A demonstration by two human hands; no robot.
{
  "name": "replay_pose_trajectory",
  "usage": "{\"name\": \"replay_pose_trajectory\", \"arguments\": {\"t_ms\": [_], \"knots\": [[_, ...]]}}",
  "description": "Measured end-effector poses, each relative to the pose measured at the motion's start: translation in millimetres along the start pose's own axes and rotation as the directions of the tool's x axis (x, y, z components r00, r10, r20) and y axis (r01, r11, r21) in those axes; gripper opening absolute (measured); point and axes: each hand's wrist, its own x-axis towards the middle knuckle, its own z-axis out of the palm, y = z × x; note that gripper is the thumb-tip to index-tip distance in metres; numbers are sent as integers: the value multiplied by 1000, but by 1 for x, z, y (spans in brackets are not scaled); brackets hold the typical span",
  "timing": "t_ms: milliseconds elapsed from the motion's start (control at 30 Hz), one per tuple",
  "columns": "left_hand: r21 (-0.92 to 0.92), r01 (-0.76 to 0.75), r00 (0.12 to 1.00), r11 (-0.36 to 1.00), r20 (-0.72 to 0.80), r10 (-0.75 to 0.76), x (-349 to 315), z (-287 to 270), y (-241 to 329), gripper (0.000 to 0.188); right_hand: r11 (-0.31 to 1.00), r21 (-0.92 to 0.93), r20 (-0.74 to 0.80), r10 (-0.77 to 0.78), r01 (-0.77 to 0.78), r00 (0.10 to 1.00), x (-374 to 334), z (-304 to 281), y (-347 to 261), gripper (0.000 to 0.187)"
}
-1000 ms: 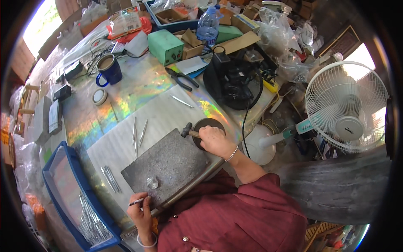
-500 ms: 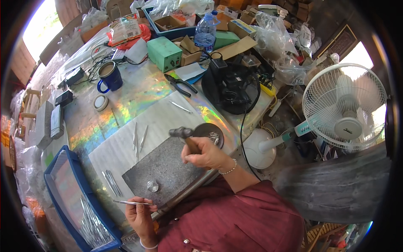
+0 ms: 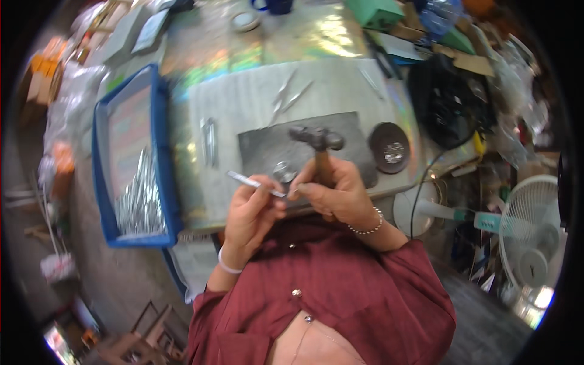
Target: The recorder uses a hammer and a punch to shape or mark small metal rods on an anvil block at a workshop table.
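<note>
My left hand [image 3: 250, 214] is closed on a slim silver metal rod [image 3: 243, 178] with tapered ends, held slantwise above the near edge of a dark grey slab [image 3: 261, 143]. Gripped in my right hand [image 3: 340, 193] is a hammer [image 3: 317, 139], its wooden handle in the palm and its dark metal head raised. The right thumb and fingertip pinch together close to the rod's end; anything tiny between them is too blurred to name. A small shiny round piece [image 3: 282, 171] lies on the slab just beyond my hands.
Left stands a blue tray [image 3: 163, 155] with many similar rods [image 3: 141, 201]. Several rods [image 3: 208, 143] lie on white sheeting [image 3: 237, 97]. A dark round dish [image 3: 380, 137] of small metal bits sits right of the slab. A fan [image 3: 532, 231] stands at the right.
The view has tilted down and turned. My hands have come together over the slab's near edge; the right hand, still holding the hammer, now pinches beside the rod's end.
</note>
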Motion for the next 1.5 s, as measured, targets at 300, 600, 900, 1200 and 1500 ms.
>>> {"name": "replay_pose_trajectory", "arguments": {"t_ms": [300,600,900,1200,1500], "knots": [[-232,92,996,968,39,-86,-3,-15,-6,18,980,-136,64,-137,145,988,8,17,20,12],[-339,161,987,927,45,-155,-3,-10,-7,18,961,-235,16,-145,145,989,7,18,26,13],[-317,180,979,931,-39,-202,-6,-1,-8,16,370,-730,245,-644,575,724,13,17,45,23],[-264,-15,998,964,-70,-4,-18,-10,2,15,933,-338,32,-117,121,993,12,-8,20,45],[81,-211,977,974,-24,214,-12,-10,14,13,352,-917,117,-207,186,971,27,5,26,43]]}}
